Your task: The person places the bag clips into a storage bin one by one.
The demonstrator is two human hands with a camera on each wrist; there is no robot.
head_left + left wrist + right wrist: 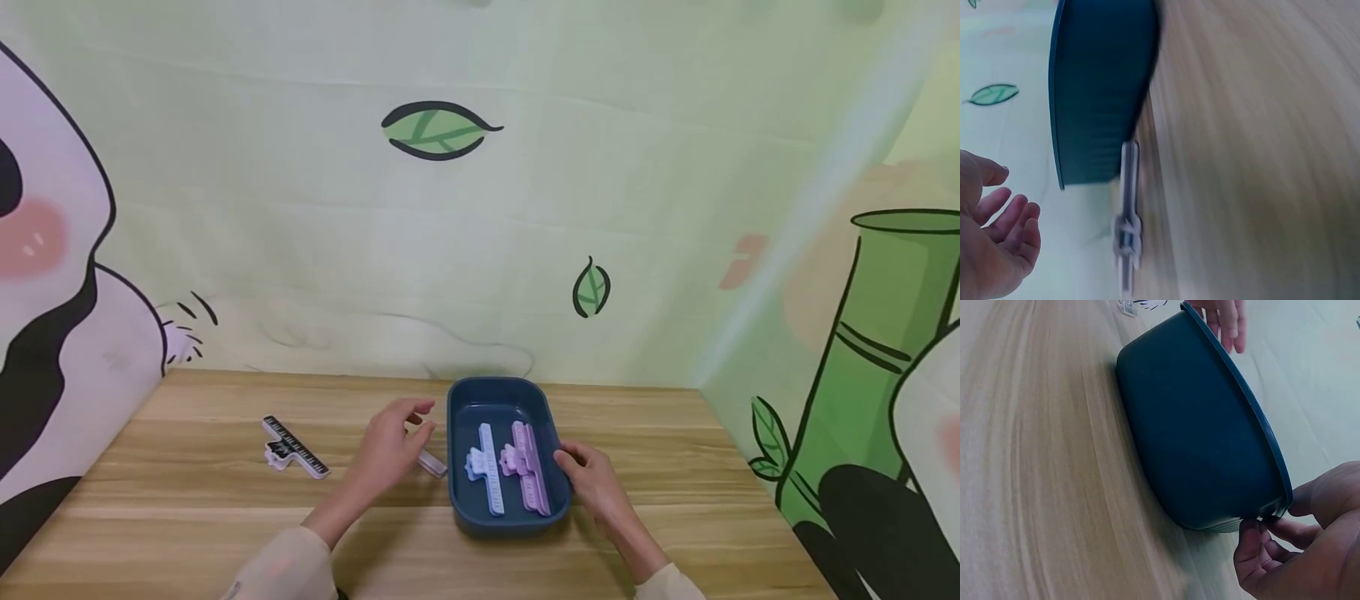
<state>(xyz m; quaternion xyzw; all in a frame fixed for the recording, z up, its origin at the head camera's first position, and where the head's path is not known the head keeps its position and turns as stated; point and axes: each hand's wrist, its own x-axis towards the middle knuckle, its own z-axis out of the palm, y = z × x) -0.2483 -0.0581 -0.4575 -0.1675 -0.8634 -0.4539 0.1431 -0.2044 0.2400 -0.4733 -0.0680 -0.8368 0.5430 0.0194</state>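
Observation:
My right hand (596, 483) pinches the right rim of a dark blue plastic basin (506, 527), its thumb at the rim and its other fingers against the outer wall in the right wrist view. In the basin lie a light blue clip (491, 471) and purple clips (531, 471) side by side. Just left of the basin, my left hand (390, 446) hovers with loosely bent fingers and holds nothing. Below it a pale clip (432, 463) lies on the table, partly hidden by the hand; the left wrist view shows this clip (1127, 215) beside the basin wall.
A black-and-white clip (296, 447) with a piano-key pattern lies on the wooden table (202, 517), left of my left hand. Behind the table hangs a pale green cloth (300, 208) printed with leaves, a panda and bamboo.

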